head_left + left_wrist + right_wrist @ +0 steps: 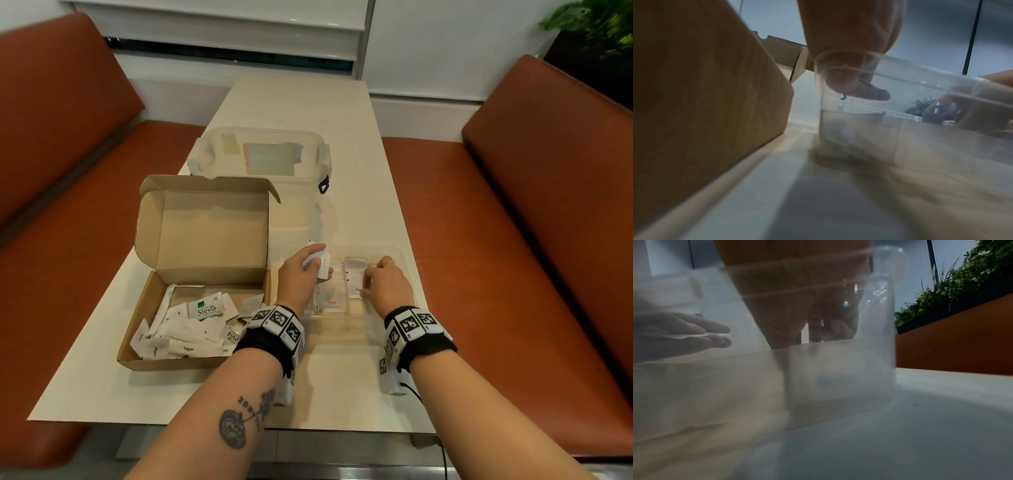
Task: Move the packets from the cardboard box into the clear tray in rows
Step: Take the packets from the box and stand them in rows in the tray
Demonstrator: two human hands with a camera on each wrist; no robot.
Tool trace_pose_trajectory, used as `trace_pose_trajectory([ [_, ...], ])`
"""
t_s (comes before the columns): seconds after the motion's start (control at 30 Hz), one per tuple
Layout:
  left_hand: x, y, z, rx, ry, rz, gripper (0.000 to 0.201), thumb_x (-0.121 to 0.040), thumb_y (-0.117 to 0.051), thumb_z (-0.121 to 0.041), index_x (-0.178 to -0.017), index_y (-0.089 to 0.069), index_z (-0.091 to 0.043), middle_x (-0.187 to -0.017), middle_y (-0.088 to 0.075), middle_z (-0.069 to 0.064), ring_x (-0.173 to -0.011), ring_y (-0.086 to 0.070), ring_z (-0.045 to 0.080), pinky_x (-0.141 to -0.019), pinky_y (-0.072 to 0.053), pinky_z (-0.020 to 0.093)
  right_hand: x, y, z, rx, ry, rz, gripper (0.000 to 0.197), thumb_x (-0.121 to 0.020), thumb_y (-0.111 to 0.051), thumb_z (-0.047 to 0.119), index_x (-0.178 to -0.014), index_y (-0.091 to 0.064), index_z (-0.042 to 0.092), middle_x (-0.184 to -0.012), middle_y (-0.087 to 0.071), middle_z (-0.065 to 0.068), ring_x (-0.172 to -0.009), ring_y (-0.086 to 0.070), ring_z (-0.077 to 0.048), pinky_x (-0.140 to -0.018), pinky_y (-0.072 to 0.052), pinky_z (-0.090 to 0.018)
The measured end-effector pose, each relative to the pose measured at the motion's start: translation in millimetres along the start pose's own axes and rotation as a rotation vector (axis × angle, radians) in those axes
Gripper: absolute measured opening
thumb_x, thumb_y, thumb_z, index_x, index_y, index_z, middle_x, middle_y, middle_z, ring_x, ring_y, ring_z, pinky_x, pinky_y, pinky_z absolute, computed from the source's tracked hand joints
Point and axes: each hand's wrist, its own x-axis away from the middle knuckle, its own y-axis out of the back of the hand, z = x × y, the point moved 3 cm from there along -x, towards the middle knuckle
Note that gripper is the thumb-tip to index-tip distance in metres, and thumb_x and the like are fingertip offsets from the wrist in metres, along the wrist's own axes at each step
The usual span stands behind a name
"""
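Paper packets [186, 329] piled in the cardboard box [150, 308] at 9 o'clock look light and floppy, so pinch edges like the left hand [301, 270] does, while right hand [385, 284] fingertips pinch one inside the clear tray [404, 260].

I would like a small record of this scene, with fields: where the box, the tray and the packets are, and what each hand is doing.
box: open brown cardboard box on the pale table, left of the tray, many white paper packets loose inside
tray: clear plastic tray, some packets already lined in it
left hand: left hand holds white packets above the tray
right hand: right hand pinches a packet lying in the tray
behind: lidded clear plastic container
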Motion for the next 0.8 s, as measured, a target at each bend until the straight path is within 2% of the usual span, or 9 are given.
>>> trace_pose_trajectory([
  [0.1, 0, 1, -1, 0.003, 0.002, 0.009, 0.037, -0.096, -0.045, -0.002, -0.119, -0.064, -0.024, -0.134, -0.051, 0.004, -0.094, -0.069, 0.022, -0.082, -0.058, 0.032, 4, 0, -1, -0.032, -0.01, -0.016, 0.011, -0.084, -0.063, 0.015, -0.093, -0.068, 0.011, -0.11, -0.047, -0.006, -0.095, -0.053, -0.023, -0.076, -0.051, -0.032],
  [0.2, -1, 1, -2, -0.025, -0.01, 0.021, 0.049, -0.093, -0.049, -0.001, -0.129, -0.056, -0.034, -0.135, -0.05, 0.007, -0.11, -0.061, 0.028, -0.088, -0.056, 0.042, 7, 4, -1, -0.119, -0.021, -0.078, 0.013, -0.084, -0.062, 0.017, -0.095, -0.067, 0.012, -0.108, -0.049, -0.005, -0.098, -0.053, -0.021, -0.075, -0.045, -0.027],
  [0.27, -1, 1, -3, -0.019, -0.015, 0.031, 0.056, -0.09, -0.053, 0.0, -0.134, -0.051, -0.035, -0.136, -0.048, 0.008, -0.114, -0.057, 0.029, -0.086, -0.057, 0.044, 9, 9, 2, -0.218, -0.006, -0.162, 0.014, -0.087, -0.061, 0.022, -0.096, -0.067, 0.013, -0.106, -0.054, -0.003, -0.098, -0.052, -0.019, -0.075, -0.041, -0.026],
  [0.33, -1, 0, -3, -0.043, -0.02, 0.042, 0.059, -0.087, -0.058, -0.001, -0.133, -0.05, -0.037, -0.135, -0.05, 0.007, -0.116, -0.056, 0.027, -0.085, -0.057, 0.043, 9, 15, 8, -0.355, 0.0, -0.219, 0.015, -0.089, -0.058, 0.027, -0.094, -0.067, 0.015, -0.097, -0.06, 0.001, -0.091, -0.053, -0.014, -0.073, -0.038, -0.024],
  [0.47, 1, -8, -4, -0.045, -0.016, 0.085, 0.055, -0.083, -0.066, -0.003, -0.127, -0.057, -0.034, -0.128, -0.054, 0.004, -0.111, -0.058, 0.022, -0.078, -0.059, 0.032, 5, 23, 21, -0.714, -0.045, -0.127, 0.007, -0.086, -0.064, 0.024, -0.088, -0.067, 0.018, -0.078, -0.067, 0.004, -0.07, -0.057, -0.007, -0.062, -0.039, -0.014],
  [0.53, 2, -13, -6, -0.03, -0.018, 0.102, 0.049, -0.084, -0.066, -0.005, -0.126, -0.059, -0.029, -0.125, -0.057, 0.004, -0.107, -0.061, 0.022, -0.076, -0.059, 0.031, 5, 23, 24, -0.801, -0.063, -0.073, 0.005, -0.082, -0.069, 0.018, -0.086, -0.066, 0.017, -0.073, -0.067, 0.001, -0.064, -0.058, -0.005, -0.061, -0.043, -0.016],
  [0.63, 3, -17, -7, 0.006, 0.006, 0.117, 0.035, -0.094, -0.056, -0.009, -0.126, -0.059, -0.022, -0.123, -0.062, 0.01, -0.104, -0.064, 0.025, -0.081, -0.059, 0.038, 5, 25, 22, -0.884, -0.096, -0.078, 0.005, -0.08, -0.071, 0.011, -0.082, -0.067, 0.012, -0.074, -0.068, -0.004, -0.061, -0.057, -0.006, -0.061, -0.045, -0.019],
  [0.73, 2, -14, -6, 0.043, 0.025, 0.065, 0.032, -0.099, -0.045, -0.009, -0.126, -0.058, -0.021, -0.124, -0.061, 0.011, -0.093, -0.065, 0.015, -0.069, -0.058, 0.024, 4, 28, 19, -0.9, -0.094, -0.107, 0.004, -0.08, -0.071, 0.011, -0.079, -0.067, 0.011, -0.07, -0.066, 0.001, -0.059, -0.055, -0.003, -0.059, -0.042, -0.015],
  [0.8, 1, -11, -5, 0.043, 0.021, 0.034, 0.038, -0.1, -0.042, -0.008, -0.13, -0.054, -0.027, -0.129, -0.053, 0.002, -0.087, -0.065, 0.013, -0.068, -0.058, 0.022, 3, 29, 18, -0.885, -0.09, -0.121, 0.006, -0.081, -0.07, 0.012, -0.077, -0.067, 0.014, -0.067, -0.065, 0.005, -0.058, -0.054, -0.001, -0.057, -0.04, -0.012],
])
